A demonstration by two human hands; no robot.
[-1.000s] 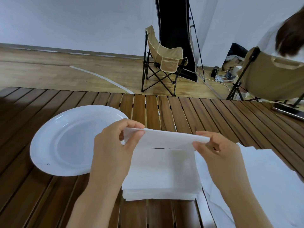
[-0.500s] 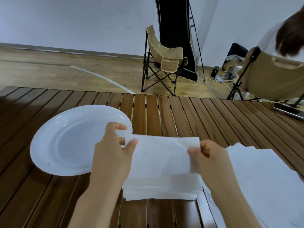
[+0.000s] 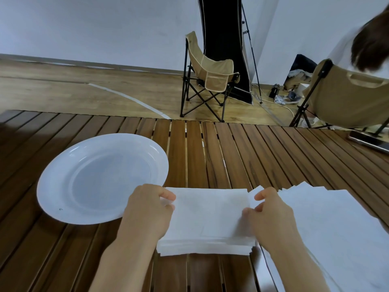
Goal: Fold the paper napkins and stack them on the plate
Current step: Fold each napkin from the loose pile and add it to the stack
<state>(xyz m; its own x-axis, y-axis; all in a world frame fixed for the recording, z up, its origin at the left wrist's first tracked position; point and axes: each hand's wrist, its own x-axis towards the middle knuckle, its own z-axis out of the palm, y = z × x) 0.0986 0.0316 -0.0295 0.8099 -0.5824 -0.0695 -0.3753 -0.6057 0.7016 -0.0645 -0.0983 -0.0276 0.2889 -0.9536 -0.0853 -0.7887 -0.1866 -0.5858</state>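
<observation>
While both hands sit on the folded napkin (image 3: 210, 209), that napkin lies on top of the folded-napkin pile (image 3: 206, 246) at 6 o'clock on the table (image 3: 231, 154), long axis running 9-to-3, i.e. straight across between the hands. Left hand (image 3: 148, 211) pinches the napkin's left end w/ thumb and curled fingers; right hand (image 3: 268, 216) pinches the right end, index tip raised near the far corner, slightly blurred. White plate (image 3: 63, 165) sits at 10 o'clock from the napkin, just beside the left hand, its rim near but apart from the napkin's far-left corner. Nothing on the plate yet. Unfolded napkin sheets (image 3: 336, 228) lie fanned at 3–4 o'clock, touching or just under the right wrist; can't tell which. Judgement: the coming move turns on a short carry leftward and away, toward 10 o'clock; left hand is nearer the plate and would likely lead, right hand letting go or following across.
</observation>
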